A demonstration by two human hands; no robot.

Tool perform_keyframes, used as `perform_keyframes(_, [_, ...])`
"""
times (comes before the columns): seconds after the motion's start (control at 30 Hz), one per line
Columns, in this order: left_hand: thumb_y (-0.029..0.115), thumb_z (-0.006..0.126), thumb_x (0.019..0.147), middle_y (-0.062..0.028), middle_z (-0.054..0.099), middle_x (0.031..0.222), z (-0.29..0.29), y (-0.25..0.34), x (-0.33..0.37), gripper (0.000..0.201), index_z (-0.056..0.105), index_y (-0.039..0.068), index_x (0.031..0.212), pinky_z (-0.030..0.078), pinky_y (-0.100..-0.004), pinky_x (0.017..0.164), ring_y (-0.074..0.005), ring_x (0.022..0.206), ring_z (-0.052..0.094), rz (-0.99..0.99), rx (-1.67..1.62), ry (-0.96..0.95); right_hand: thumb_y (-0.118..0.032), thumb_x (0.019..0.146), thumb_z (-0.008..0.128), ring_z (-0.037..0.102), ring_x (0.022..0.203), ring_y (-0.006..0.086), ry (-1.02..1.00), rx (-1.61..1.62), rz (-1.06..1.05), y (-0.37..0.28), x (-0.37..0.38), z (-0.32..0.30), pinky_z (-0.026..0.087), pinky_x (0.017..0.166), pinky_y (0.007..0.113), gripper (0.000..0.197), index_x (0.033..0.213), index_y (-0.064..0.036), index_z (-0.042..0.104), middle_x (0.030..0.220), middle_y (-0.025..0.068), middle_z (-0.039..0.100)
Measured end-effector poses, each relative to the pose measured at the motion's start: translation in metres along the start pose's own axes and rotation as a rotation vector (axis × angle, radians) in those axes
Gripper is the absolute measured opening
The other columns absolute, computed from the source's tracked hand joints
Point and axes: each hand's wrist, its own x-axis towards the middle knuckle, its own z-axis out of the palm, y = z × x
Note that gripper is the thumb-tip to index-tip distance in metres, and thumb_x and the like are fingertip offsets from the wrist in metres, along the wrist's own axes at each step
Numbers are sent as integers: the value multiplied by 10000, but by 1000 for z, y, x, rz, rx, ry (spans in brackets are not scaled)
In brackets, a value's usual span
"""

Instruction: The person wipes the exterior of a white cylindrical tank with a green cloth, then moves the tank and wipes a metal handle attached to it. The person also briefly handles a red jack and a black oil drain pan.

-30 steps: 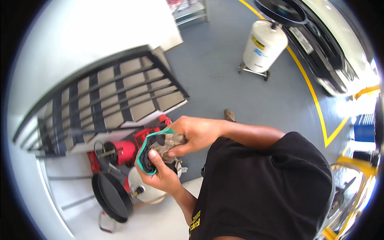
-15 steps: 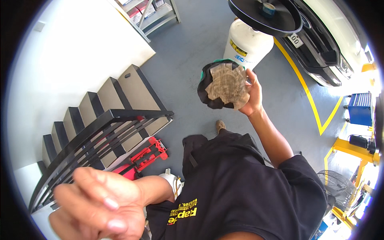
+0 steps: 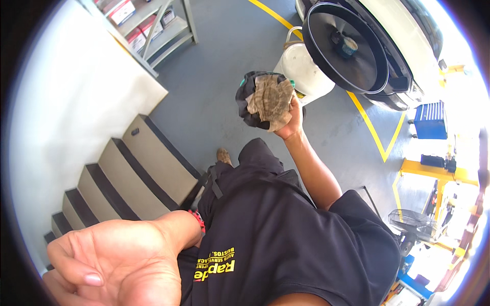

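Note:
My right hand (image 3: 292,122) grips the edge of a round black cloth-like bundle (image 3: 246,104), held out in front of me at about the middle of the view. Overlapping strips of worn brown tape or paper cover the face turned toward me, and a bit of green shows at its rim. What is inside the bundle I cannot see. Close to the camera at lower left is my left hand (image 3: 115,260), palm showing and fingers loosely bent, with nothing in it. Some of its fingertips fall outside the picture.
Beyond the bundle stands a white drum (image 3: 306,66), with a wide black pan (image 3: 370,56) holding a blue roll-like item (image 3: 349,47). A car (image 3: 429,25) is parked behind. Stairs (image 3: 138,168) rise at left; a shelf rack (image 3: 178,30) stands far left. A fan (image 3: 413,222) is at right.
My view has shifted and the stair railing has dropped out of sight. The right hand still holds the bundle, now farther left in view. My left hand has turned palm up and its fingers have loosened.

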Motion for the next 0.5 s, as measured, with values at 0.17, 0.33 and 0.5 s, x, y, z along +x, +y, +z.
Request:
perform_keyframes(0.17, [454,549,1117,108,668,994,50,-106,12,230,706,297,1058,404,-332,778,-144,905,539,-58,130,467,-330,1090,565,752,1066,291,207,-277,116,-14,75,-17,619,1000,455,406,1277,15,671,1219,149,750])
perform_keyframes(0.33, [202,576,1107,-139,708,1120,84,-273,-94,241,711,3,1102,547,-349,785,-237,990,663,-756,43,-20,-353,1105,594,721,909,221,599,-533,-95,-59,189,-67,613,840,377,386,1316,-34,647,1098,82,727])
perform_keyframes(0.5, [406,573,1104,-283,703,1111,68,-374,-371,460,659,-40,1171,540,-522,931,-440,1089,691,-1272,170,-1249,-359,1122,579,696,815,197,831,-542,-641,-174,330,-159,589,666,385,303,1261,-96,638,973,51,691])
